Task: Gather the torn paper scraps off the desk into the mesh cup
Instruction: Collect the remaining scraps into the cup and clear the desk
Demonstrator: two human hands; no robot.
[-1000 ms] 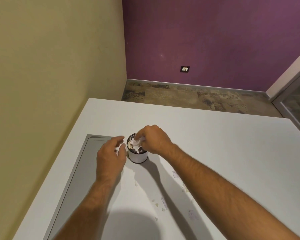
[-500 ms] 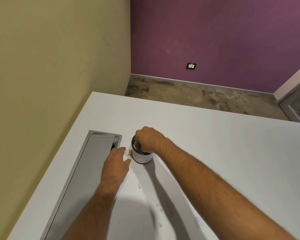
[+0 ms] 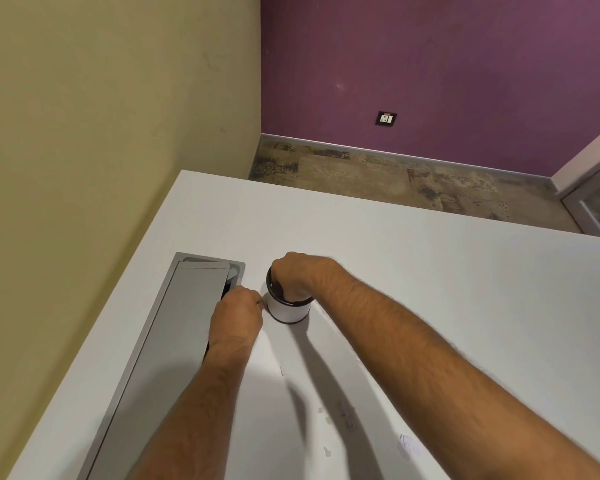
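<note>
My right hand is pushed down into the mouth of the cup, fingers curled and hidden inside; I cannot tell whether they still grip paper. I judge this the packing step, pressing scraps down to make room. My left hand rests on the desk just left of the cup, fingertips pinched together at its wall, seemingly on one small scrap, though that is hidden.

Count: one cup, two hands. About five paper scraps lie loose on the desk, all nearer me than the cup, the largest crumpled beside my right forearm. A grey cable hatch lies left of the cup.

Next, I judge, the right hand must come out so the left can drop in its pinch.
</note>
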